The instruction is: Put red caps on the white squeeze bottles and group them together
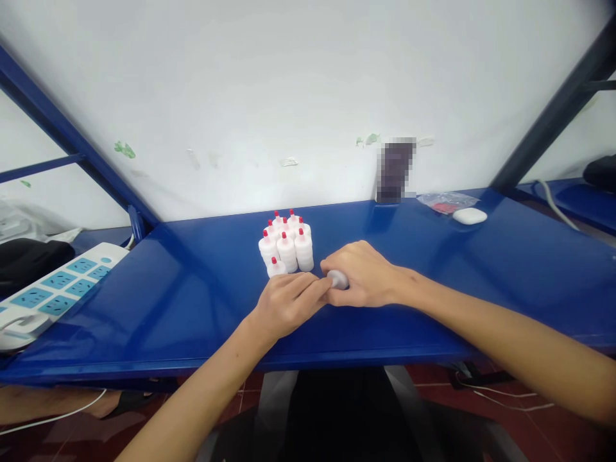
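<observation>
In the middle of the head view, my right hand (363, 276) is wrapped round a small white squeeze bottle (339, 279), whose rounded shoulder shows between thumb and fingers. My left hand (293, 301) is closed, its fingertips pinching the narrow tip of that same bottle. Those fingers hide the tip, so I cannot see whether a cap is on it. Just beyond my left hand, several white squeeze bottles (285, 249) with red caps stand upright in a tight group. One bottle (275, 268) stands at the front left of the group, partly behind my left hand.
The blue table (206, 282) meets a white wall. A pixelated dark upright object (395, 172) leans there. To its right lie a clear plastic bag (445, 203) with red pieces and a white rounded case (470, 216). A power strip (67, 285) lies at the left.
</observation>
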Motion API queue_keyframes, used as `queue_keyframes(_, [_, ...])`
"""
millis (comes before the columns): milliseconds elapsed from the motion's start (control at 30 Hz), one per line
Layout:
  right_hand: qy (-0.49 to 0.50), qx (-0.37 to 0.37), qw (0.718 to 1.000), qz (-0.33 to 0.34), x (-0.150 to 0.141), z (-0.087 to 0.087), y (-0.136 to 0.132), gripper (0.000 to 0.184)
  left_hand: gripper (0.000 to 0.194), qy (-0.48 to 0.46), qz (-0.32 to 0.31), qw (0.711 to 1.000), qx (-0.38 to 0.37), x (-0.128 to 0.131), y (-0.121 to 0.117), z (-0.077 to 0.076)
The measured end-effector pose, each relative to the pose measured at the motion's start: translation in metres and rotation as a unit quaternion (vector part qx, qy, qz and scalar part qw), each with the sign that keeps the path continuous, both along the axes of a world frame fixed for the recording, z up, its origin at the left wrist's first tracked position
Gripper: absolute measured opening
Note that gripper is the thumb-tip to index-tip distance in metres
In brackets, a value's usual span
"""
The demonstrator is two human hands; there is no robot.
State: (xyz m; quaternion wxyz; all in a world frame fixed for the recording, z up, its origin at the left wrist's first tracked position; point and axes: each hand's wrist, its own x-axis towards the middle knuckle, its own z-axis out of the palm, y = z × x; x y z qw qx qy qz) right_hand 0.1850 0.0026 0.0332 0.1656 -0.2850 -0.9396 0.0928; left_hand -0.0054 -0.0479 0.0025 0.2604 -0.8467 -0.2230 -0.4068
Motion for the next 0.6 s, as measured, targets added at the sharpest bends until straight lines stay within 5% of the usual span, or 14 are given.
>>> queue_keyframes(300, [0.096,-0.027,0.987,0.123,0.004,0.0,0.005,0.051,0.017,-0.138,-0.07,0.978,-0.143,0.004,-0.01,0.004])
queue_keyframes(467, [0.156,-0.026,0.983,0.093,0.01,-0.005,0.019,0.051,0.007,-0.279,0.025,0.947,-0.158,-0.021,-0.017,0.022])
queue_keyframes(600, [0.165,-0.021,0.985,0.037,0.015,-0.014,0.032,0.045,0.014,-0.311,0.073,0.911,-0.262,-0.05,-0.01,0.031])
